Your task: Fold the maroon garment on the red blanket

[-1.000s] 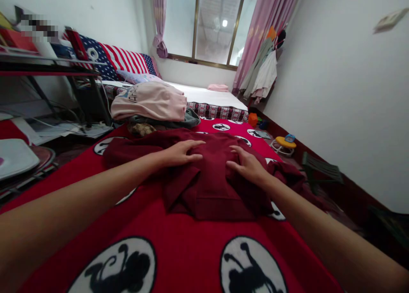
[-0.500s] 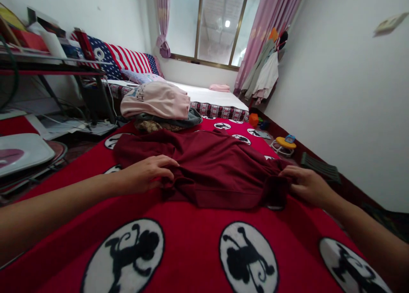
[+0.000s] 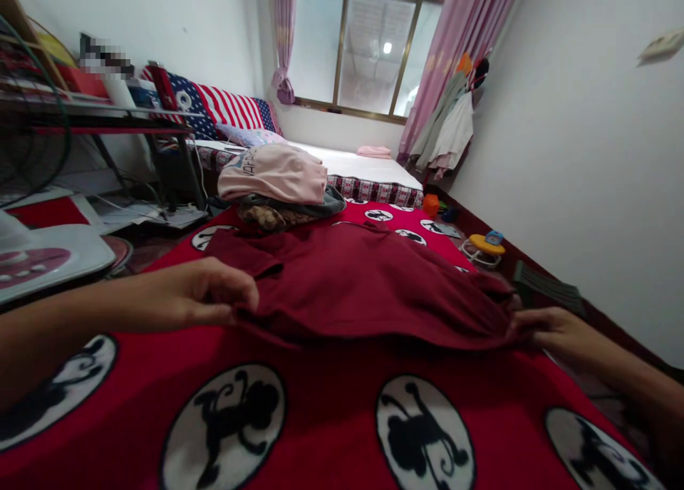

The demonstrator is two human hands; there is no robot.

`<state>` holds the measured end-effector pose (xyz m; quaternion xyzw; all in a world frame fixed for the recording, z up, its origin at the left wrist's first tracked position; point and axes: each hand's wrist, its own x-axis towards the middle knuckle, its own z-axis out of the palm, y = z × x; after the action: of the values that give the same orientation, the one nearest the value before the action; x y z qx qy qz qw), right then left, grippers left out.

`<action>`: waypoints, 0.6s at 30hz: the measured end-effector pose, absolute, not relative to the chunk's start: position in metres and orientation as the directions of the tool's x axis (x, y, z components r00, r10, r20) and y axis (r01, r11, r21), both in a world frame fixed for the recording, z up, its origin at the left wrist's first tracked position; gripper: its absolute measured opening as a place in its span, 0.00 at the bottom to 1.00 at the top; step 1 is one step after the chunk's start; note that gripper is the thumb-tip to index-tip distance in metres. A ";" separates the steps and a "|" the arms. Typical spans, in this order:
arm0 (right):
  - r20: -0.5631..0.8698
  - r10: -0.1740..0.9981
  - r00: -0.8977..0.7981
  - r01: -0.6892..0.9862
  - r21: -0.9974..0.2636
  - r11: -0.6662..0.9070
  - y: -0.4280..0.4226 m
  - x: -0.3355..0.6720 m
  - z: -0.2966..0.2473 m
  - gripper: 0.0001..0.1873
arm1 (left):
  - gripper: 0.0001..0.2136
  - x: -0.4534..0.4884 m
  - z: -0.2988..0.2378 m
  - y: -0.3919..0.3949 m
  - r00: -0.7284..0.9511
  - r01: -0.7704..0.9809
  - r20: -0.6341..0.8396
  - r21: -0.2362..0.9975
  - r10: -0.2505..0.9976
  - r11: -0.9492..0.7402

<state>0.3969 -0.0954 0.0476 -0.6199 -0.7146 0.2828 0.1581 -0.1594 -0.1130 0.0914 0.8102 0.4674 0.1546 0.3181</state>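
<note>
A dark red shirt (image 3: pixel 363 283) lies spread across the red blanket (image 3: pixel 331 412), which has white ovals with black monkey figures. My left hand (image 3: pixel 219 294) pinches the shirt's near left corner between thumb and fingers. At the opposite corner, my right hand (image 3: pixel 539 326) grips the near right edge. Between the two hands the near hem is stretched and slightly lifted off the blanket. A short sleeve shows at the shirt's far left. Beyond it sits a pile of clothes with a pale pink garment (image 3: pixel 275 173) on top.
A desk (image 3: pixel 122 123) with books and a red flask stands at the left, near a white and pink chair (image 3: pixel 48 258). A bed (image 3: pixel 368 168) lies under the window. On the right floor are a yellow stool (image 3: pixel 486 246) and a green slatted object (image 3: pixel 550 287).
My hands have moved apart, the left one leftward and the right one rightward. The near hem, bunched before, is now drawn out and raised a little.
</note>
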 end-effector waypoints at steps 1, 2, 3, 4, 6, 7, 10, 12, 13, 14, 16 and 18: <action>-0.283 0.926 -0.249 0.829 -0.557 0.053 -0.094 0.398 0.047 0.14 | 0.09 -0.157 0.090 -0.116 0.575 0.672 -0.183 0.661 0.797 -0.333; -0.374 0.881 -0.289 0.847 -0.528 0.054 -0.093 0.397 0.047 0.16 | 0.09 -0.154 0.088 -0.117 0.615 0.677 -0.293 0.672 0.732 -0.301; -0.403 0.861 -0.311 0.851 -0.521 0.063 -0.092 0.393 0.050 0.17 | 0.10 -0.152 0.084 -0.114 0.635 0.678 -0.356 0.683 0.685 -0.273; -0.382 0.869 -0.315 0.846 -0.529 0.074 -0.091 0.386 0.053 0.17 | 0.11 -0.150 0.080 -0.109 0.627 0.680 -0.358 0.685 0.692 -0.262; -0.260 0.918 -0.299 0.828 -0.549 0.114 -0.090 0.362 0.061 0.16 | 0.14 -0.148 0.067 -0.091 0.580 0.685 -0.243 0.662 0.778 -0.304; -0.188 0.936 -0.298 0.824 -0.545 0.153 -0.091 0.346 0.064 0.17 | 0.16 -0.147 0.060 -0.078 0.542 0.695 -0.140 0.628 0.828 -0.349; -0.091 0.921 -0.379 0.829 -0.476 0.294 -0.096 0.296 0.062 0.19 | 0.21 -0.144 0.033 -0.038 0.385 0.816 0.137 0.411 0.913 -0.406; -0.133 0.870 -0.474 0.826 -0.410 0.387 -0.104 0.266 0.051 0.22 | 0.28 -0.140 0.017 -0.018 0.262 0.924 0.177 0.237 0.949 -0.299; -0.140 0.851 -0.507 0.825 -0.366 0.431 -0.108 0.254 0.042 0.24 | 0.32 -0.139 0.010 -0.010 0.191 0.962 0.161 0.164 0.968 -0.217; -0.125 0.842 -0.526 0.824 -0.321 0.467 -0.111 0.244 0.033 0.25 | 0.34 -0.137 0.006 -0.004 0.126 0.984 0.139 0.106 0.982 -0.141; -0.063 0.843 -0.534 0.826 -0.254 0.504 -0.115 0.229 0.016 0.19 | 0.30 -0.136 0.003 0.003 0.050 0.998 0.103 0.044 0.993 -0.055; -0.009 0.855 -0.519 0.829 -0.251 0.501 -0.115 0.222 0.002 0.13 | 0.19 -0.138 0.009 0.007 0.035 0.999 0.097 0.031 0.995 -0.039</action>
<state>0.2219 -0.1154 0.0024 -0.4870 -0.8642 0.1122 0.0582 -0.1383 0.0071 0.0092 0.7192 0.6930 0.0454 -0.0225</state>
